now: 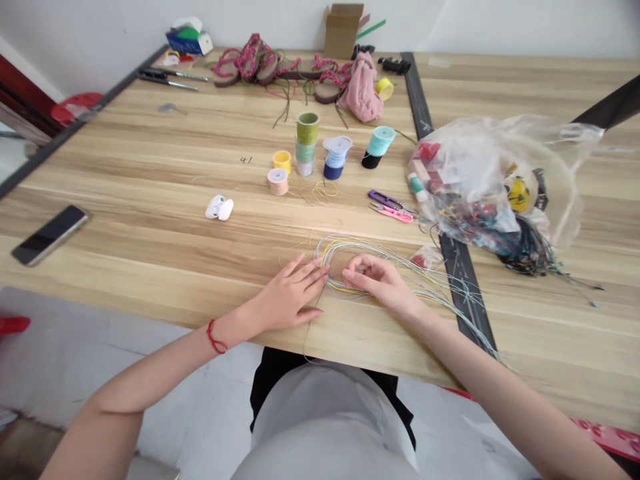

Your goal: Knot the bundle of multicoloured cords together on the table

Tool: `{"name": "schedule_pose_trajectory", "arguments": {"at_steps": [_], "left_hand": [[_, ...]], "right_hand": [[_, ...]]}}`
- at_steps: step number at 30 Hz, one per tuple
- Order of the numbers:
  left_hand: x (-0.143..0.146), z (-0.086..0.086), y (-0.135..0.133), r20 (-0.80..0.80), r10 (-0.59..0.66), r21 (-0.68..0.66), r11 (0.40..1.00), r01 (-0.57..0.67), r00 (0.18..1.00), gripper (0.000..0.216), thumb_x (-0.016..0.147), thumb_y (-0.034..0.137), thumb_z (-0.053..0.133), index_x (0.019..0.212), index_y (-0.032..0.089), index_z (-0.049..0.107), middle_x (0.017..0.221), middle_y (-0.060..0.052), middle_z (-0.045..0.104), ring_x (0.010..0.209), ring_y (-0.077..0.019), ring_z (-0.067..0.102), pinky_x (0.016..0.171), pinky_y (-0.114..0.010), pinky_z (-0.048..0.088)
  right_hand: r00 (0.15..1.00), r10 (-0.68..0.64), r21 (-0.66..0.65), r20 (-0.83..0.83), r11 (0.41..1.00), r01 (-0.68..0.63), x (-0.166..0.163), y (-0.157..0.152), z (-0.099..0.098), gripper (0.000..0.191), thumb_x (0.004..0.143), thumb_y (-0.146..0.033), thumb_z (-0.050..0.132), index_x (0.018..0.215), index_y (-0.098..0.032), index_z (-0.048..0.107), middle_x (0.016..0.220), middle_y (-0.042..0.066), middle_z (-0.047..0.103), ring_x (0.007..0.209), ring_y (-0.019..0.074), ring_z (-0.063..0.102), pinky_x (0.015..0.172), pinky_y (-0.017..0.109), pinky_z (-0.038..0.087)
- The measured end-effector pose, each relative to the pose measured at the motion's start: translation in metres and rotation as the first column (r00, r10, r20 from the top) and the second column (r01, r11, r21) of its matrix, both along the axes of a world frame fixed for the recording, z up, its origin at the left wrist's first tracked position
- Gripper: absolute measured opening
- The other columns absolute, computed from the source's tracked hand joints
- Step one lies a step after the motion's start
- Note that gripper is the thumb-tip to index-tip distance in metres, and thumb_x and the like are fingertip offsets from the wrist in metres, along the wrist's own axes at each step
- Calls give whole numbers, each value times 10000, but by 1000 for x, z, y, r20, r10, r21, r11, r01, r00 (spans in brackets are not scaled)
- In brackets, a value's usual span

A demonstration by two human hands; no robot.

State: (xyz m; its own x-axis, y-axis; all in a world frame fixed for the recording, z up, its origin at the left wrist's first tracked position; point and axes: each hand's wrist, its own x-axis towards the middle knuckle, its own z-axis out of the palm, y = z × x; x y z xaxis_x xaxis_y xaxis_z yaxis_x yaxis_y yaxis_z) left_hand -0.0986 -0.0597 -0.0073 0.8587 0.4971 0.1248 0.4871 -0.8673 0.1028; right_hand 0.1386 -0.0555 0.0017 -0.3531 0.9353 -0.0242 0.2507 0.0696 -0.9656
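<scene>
A looped bundle of thin coloured cords (350, 247), yellow, blue and white, lies on the wooden table (150, 220) near its front edge. My left hand (290, 293) lies flat with fingers stretched out, fingertips pressing on the cords' left bend. A red string bracelet circles that wrist. My right hand (380, 280) is curled, fingers pinched together on the cords just right of the left hand. The cords trail off to the right over the dark seam (463, 267) between tables.
Several thread spools (307, 143) stand mid-table. Pink and purple thread snips (387, 205) lie beside a clear plastic bag (500, 187) of craft bits. White earbuds case (219, 208), phone (50, 233) at left. Braided sandals (280, 67), pink cloth (363, 87), cardboard box (343, 30) at the back.
</scene>
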Motion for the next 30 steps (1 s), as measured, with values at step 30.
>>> {"name": "schedule_pose_trajectory", "arguments": {"at_steps": [30], "left_hand": [[0,1,1,-25,-3,16,1000,4,1000,590,989,487,475,1427,92,475,1515,-124,451,1441,-304,355,1216,-488,168]], "right_hand": [[829,-4,298,559,934,-196,-8,1,-4,111,923,-154,559,888,-181,661,839,50,695,678,152,610,656,262,448]]}}
